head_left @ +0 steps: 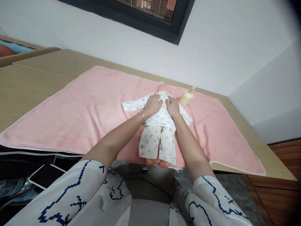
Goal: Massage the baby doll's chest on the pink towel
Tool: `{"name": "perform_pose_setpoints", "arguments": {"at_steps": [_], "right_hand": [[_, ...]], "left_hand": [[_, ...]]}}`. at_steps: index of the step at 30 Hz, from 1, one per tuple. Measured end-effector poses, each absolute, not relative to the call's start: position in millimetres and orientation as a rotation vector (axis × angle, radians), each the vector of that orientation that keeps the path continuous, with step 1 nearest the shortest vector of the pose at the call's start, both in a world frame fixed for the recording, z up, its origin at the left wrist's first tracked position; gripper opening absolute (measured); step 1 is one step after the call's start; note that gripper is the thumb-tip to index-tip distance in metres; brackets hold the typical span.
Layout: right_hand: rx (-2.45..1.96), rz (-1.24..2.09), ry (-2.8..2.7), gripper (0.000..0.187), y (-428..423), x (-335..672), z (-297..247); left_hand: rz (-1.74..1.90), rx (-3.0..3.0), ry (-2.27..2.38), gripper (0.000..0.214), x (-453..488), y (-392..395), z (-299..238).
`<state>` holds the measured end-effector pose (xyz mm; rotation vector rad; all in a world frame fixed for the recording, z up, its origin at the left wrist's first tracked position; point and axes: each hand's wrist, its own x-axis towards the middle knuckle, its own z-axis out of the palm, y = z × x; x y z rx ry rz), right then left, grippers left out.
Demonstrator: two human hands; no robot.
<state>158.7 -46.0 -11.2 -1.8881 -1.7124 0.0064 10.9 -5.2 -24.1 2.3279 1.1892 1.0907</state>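
A baby doll [158, 135] in a white printed top and trousers lies on a pink towel [89, 110], head away from me and feet at the table's near edge. My left hand [154, 104] rests flat on the doll's upper chest, fingers stretched out, a silver bracelet on the wrist. My right hand [172, 106] lies flat beside it on the chest, fingers together and extended. A cream-coloured bottle [187, 97] lies on the towel just right of the doll's head, apart from my right hand.
The towel covers a light wooden table [35, 84] that meets a white wall. A dark-framed window [150, 15] is above. A wooden frame stands at far left. Wooden flooring [287, 163] shows at right. Dark items lie below the table's near-left edge.
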Motion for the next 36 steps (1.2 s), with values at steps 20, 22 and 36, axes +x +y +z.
{"name": "perform_pose_setpoints", "arguments": {"at_steps": [20,22,36], "right_hand": [[-2.166,-0.086,-1.735,0.036,-76,110,19],[-2.138,-0.067,-1.752,0.036,-75,113,19],[-1.965,-0.028,-1.874,0.041,-63,140,12]], "left_hand": [[0.953,2.42,1.401,0.034,8,-2,-18],[0.93,2.452,1.408,0.033,9,-7,-14],[1.047,2.4,1.322,0.036,16,-21,-13]]}}
